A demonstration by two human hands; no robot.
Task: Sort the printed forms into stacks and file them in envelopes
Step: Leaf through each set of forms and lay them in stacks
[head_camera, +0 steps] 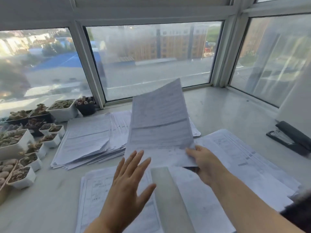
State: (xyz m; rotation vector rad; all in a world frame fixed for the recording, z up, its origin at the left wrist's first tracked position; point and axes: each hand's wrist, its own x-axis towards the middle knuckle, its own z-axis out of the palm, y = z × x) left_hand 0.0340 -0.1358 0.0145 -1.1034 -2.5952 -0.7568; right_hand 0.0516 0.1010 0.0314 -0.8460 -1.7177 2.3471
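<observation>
Right hand: the right hand (204, 163) pinches the lower right corner of a thin sheaf of white printed forms (159, 125), thumb on top; its grip is closed on the paper.
Held forms: the sheaf stands nearly upright above the middle of the pale grey tabletop (235, 111), printed face turned toward the camera, with a crease across its middle.
Left hand: the left hand (129, 180) hovers flat with fingers straight and spread, its grip open and holding nothing, just left of the lower edge of the held forms.
Near stack: a stack of white printed forms (96, 190) lies under the left hand at the front of the tabletop, with a pale translucent strip (170, 199) lying across it.
Left stack: a thick, fanned pile of white printed sheets (87, 140) lies to the left, behind the near stack.
Right stack: a wide spread of white printed pages (244, 158) lies under and to the right of the right forearm.
Stapler: a black stapler (291, 138) sits at the right edge.
Plants: small white and black pots of succulents (25, 142) crowd the left side by the window (151, 61).
</observation>
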